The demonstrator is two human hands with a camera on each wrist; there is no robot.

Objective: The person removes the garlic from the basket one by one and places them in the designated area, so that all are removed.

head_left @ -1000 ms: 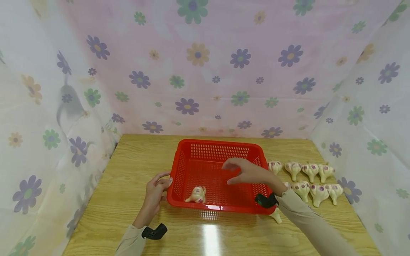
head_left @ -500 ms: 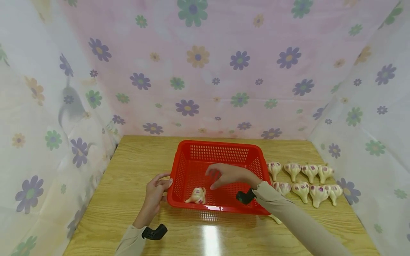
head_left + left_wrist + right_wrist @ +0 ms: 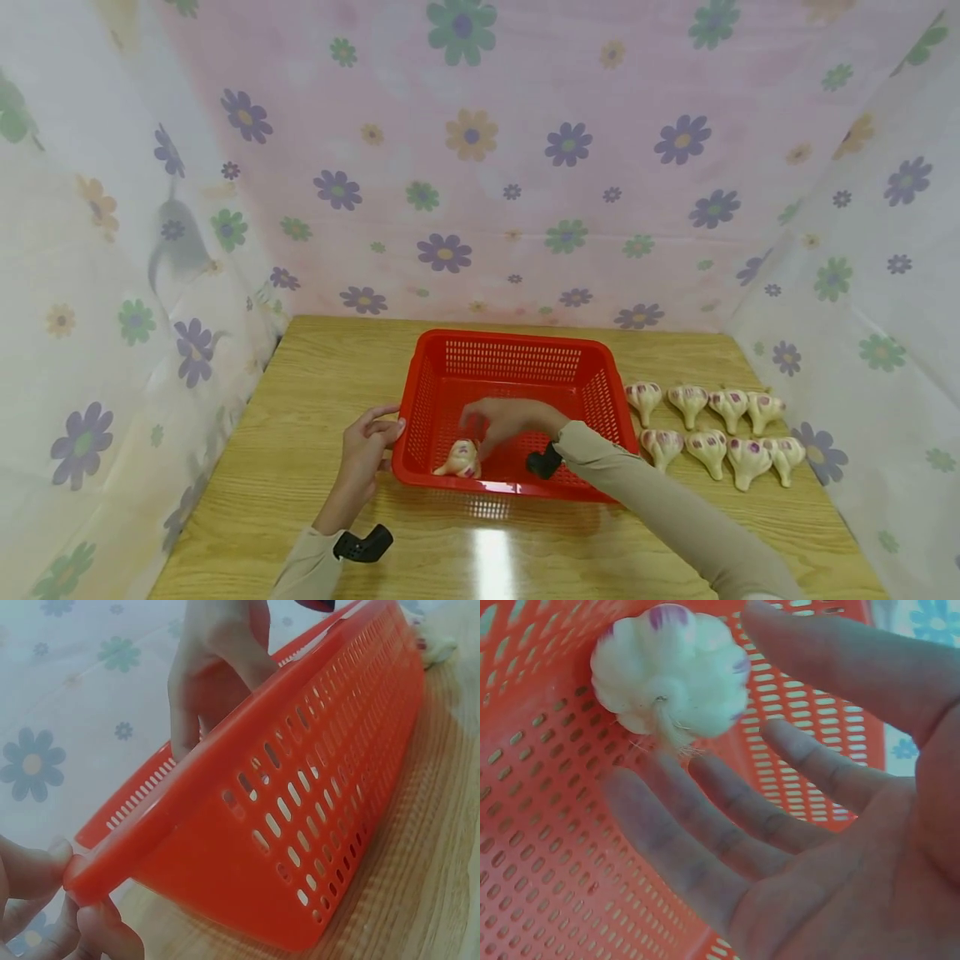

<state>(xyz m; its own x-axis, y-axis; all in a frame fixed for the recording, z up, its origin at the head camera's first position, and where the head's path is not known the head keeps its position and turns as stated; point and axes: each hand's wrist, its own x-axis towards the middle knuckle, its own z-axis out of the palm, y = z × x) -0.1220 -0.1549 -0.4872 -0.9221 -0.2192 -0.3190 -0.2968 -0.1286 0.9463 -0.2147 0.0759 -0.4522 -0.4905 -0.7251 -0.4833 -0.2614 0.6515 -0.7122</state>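
A red plastic basket [image 3: 525,337] with slotted walls stands on the wooden table. My left hand [image 3: 365,450] pinches its left rim between thumb and fingers, as the left wrist view shows up close. Inside the basket, at the front left, lies one garlic bulb [image 3: 461,459], white with purple patches. My right hand [image 3: 510,420] reaches down into the basket just beside this bulb. In the right wrist view its fingers [image 3: 697,840] are spread and loosely bent, with the fingertips near the root tuft of the garlic bulb [image 3: 671,671] and nothing held.
To the right of the basket, several more garlic bulbs [image 3: 707,450] lie in two rows on the table [image 3: 337,358]. Flowered cloth [image 3: 480,167] hangs behind and along both sides of the table.
My right hand has moved left and down through the basket to the garlic bulb inside. The left hand keeps its hold on the rim, and the basket stays in place.
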